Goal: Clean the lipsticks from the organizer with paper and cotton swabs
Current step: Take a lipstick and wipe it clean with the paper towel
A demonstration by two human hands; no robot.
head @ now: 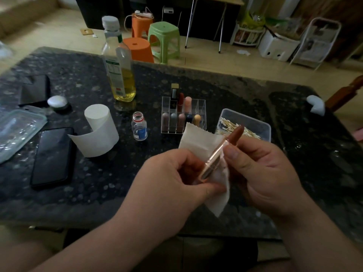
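Note:
An open lipstick (224,149) with a rose-gold tube and a brown-red bullet points up and to the right over the near table edge. My left hand (172,185) holds its lower end together with a sheet of white paper (198,141). My right hand (261,169) grips the tube, thumb pressing on its middle. Behind them stands the clear organizer (202,107) with several lipsticks upright in its cells. A clear tub of cotton swabs (261,126) sits to its right.
On the dark stone table (225,89): a paper roll (99,130), a small open bottle (139,126), a tall bottle of yellow liquid (117,63), a phone (53,156), a clear lid (17,130). Stools stand beyond the far edge.

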